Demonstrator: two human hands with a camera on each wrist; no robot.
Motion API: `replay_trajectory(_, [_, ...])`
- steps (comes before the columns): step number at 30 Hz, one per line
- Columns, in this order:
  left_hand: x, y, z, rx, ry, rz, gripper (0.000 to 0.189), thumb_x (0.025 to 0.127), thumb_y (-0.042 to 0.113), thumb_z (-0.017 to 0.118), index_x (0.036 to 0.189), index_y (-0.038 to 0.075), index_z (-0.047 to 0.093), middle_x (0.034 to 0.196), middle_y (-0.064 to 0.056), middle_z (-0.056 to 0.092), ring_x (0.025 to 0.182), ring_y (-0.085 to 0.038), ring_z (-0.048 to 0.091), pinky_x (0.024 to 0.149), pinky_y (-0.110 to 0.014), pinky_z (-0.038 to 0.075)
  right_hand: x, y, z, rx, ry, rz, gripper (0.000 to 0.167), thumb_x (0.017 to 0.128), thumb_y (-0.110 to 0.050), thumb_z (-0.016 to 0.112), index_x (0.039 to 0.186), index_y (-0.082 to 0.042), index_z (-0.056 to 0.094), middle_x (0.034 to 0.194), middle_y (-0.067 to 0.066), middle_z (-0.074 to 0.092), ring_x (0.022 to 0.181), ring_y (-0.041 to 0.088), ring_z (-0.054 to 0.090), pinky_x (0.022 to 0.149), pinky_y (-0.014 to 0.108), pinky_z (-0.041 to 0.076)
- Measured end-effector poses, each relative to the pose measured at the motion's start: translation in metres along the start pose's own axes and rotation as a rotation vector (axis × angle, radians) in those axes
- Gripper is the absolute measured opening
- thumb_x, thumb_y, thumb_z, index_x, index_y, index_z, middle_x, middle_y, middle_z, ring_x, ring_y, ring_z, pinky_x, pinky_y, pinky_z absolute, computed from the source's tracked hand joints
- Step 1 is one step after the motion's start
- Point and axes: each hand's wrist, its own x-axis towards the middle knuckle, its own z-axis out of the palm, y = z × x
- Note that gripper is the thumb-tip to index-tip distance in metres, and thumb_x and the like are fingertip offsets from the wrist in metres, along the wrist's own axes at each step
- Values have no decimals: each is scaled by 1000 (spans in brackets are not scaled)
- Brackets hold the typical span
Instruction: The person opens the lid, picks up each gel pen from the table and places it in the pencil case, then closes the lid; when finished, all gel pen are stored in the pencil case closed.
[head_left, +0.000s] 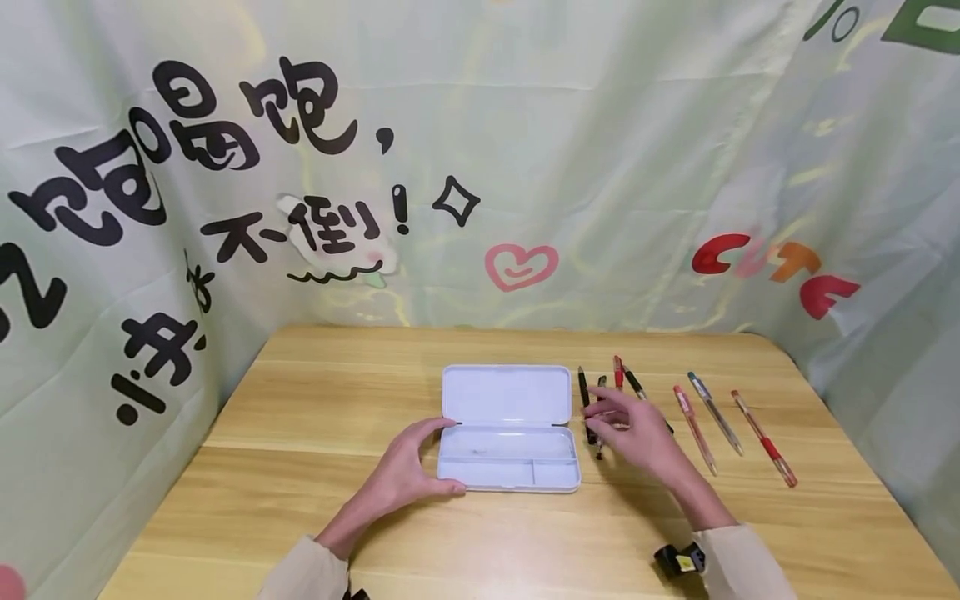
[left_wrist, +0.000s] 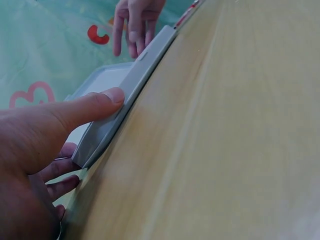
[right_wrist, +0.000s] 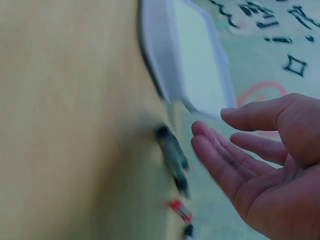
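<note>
Head cam: wood-grain desk (head_left: 517,542), printed cloth (head_left: 600,167) behind; L hand (head_left: 401,471) pinching case (head_left: 510,459) at L end, R hand (head_left: 637,429) spread nr pens (head_left: 697,429).

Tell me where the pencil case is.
In the head view, the pencil case sits just below centre, its left end held by the left hand, with the right hand and pens to its right.

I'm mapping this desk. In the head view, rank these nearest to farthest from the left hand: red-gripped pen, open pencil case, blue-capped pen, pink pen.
1. Open pencil case, held at its left end by the left hand.
2. Pink pen, right of the right hand.
3. Blue-capped pen, right of the pink one.
4. Red-gripped pen, farthest right.
</note>
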Motion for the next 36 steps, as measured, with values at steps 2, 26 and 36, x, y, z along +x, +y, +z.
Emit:
replay_trajectory(2, [1,0,0,-10,4,0,92,61,46,98,139,16,61,144,-8,58,133,-31,52,110,-55,42,0,1,-15,-28,47,-10,51,96,0,69,144,5,52,116,22,71,103,36,71,81,25,59])
replay_trajectory(26, [6,0,1,-9,11,44,91,61,49,98,138,16,62,142,-9,60,130,-32,55,108,-57,44,-63,91,-141,-117,476,384,53,97,-30,72,134,4,57,87,-28,54,76,-12,51,59,14,48])
replay_trajectory(36, [0,-1,1,-17,12,36,92,60,49,98,138,15,62,143,-10,59,132,-32,54,109,-57,43,-68,114,-143,-264,347,462,45,95,-23,73,123,12,63,84,-8,65,66,2,51,53,26,45])
